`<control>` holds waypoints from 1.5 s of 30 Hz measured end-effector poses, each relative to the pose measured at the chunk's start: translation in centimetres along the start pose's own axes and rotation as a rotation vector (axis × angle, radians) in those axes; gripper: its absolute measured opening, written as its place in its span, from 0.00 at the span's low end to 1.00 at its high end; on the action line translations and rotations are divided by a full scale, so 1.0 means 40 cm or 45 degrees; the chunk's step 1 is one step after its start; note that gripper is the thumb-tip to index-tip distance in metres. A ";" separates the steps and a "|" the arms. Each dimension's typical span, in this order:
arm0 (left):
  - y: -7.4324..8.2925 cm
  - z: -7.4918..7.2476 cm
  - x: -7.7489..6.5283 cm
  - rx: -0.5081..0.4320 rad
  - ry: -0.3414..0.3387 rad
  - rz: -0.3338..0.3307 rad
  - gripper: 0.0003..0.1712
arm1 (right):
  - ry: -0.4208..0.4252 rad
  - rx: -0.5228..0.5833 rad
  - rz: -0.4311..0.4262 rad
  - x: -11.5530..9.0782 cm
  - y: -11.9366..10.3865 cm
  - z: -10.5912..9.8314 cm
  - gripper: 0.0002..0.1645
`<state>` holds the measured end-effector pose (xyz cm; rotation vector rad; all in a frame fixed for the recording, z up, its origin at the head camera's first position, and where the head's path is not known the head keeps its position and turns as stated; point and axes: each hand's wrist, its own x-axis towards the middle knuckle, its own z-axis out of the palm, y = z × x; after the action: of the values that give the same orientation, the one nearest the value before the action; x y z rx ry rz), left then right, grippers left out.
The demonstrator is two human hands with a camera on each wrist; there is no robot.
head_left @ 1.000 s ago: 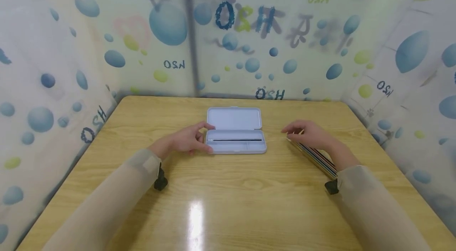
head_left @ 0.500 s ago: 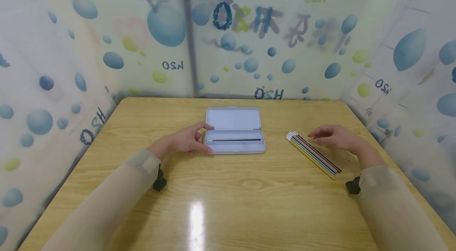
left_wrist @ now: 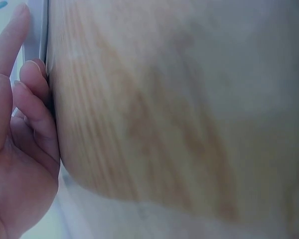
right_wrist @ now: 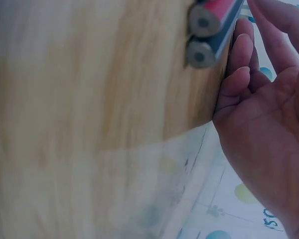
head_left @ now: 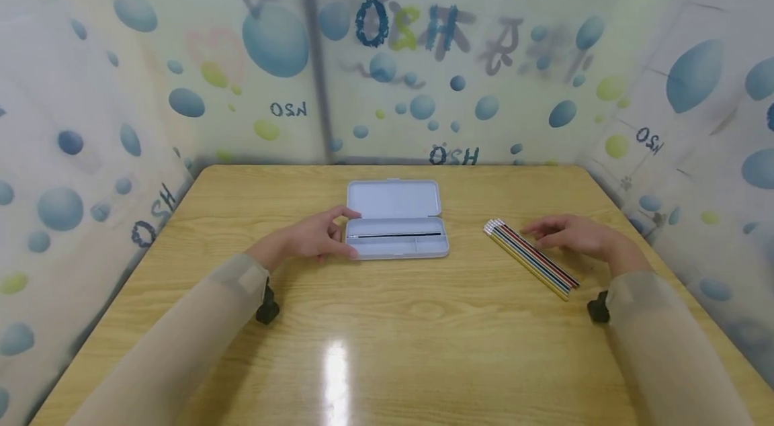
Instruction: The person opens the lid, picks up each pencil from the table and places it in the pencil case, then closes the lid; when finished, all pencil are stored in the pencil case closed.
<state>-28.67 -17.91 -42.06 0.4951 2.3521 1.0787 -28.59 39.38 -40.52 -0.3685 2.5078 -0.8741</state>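
A pale blue-white pencil case (head_left: 377, 249) lies with its lid (head_left: 393, 197) folded back on the table. One dark pencil (head_left: 396, 235) rests lengthwise in its rear compartment. My left hand (head_left: 311, 236) holds the case's left end, thumb at the front corner and index finger near the hinge; the other fingers curl in the left wrist view. To the right, several pencils (head_left: 532, 259) lie side by side, slanted, white eraser ends away from me. My right hand (head_left: 568, 236) rests just right of them with loosely bent fingers, holding nothing. Two flat pencil ends (right_wrist: 203, 37) show in the right wrist view.
The wooden table (head_left: 411, 338) has patterned curtain-like walls (head_left: 387, 56) close behind and on both sides. A bright light reflection (head_left: 335, 379) lies on its near part. Dark wrist straps (head_left: 598, 307) show at both cuffs.
My right hand has moved right, from over the pencils' eraser ends to beside them, uncovering the row. The left hand keeps its place on the case. The head view shifts slightly.
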 end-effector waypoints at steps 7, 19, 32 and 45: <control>-0.011 -0.002 0.010 0.005 -0.007 -0.001 0.54 | -0.010 -0.006 -0.009 0.004 0.000 0.001 0.29; -0.006 -0.003 0.008 -0.005 -0.009 0.004 0.53 | 0.028 -0.039 -0.028 -0.001 -0.005 0.003 0.27; -0.004 -0.001 0.003 0.019 -0.001 0.007 0.52 | 0.073 -0.059 0.022 -0.003 -0.010 0.008 0.32; -0.008 0.002 0.000 -0.001 -0.002 0.025 0.52 | 0.077 -0.067 -0.003 0.004 -0.003 0.016 0.30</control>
<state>-28.67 -18.04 -42.35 0.5198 2.3498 1.0874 -28.40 38.92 -40.93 -0.3676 2.5907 -0.8335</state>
